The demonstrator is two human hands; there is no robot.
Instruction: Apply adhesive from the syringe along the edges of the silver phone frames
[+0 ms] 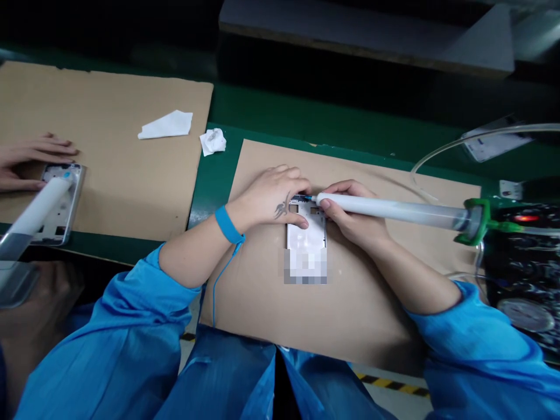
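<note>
A pale phone frame [307, 239] lies flat on the cardboard sheet in front of me, its lower end blurred out by square blocks. My left hand [282, 197] grips its upper left side, with the thumb on the face and the fingers curled by the top edge. In my right hand [356, 213] is a long white dispensing syringe [389, 210], held near its tip between thumb and fingers. The syringe's blue needle points left, at the top of the frame; whether it touches cannot be made out. A green cap with a hose closes the syringe's far end.
A co-worker's hand [30, 160] rests beside another phone frame [65, 204] at left, with a second syringe [37, 216] over it. White papers [168, 124] lie behind. A dark dispenser unit with a gauge [525, 315] and a looping clear hose [437, 146] are at right.
</note>
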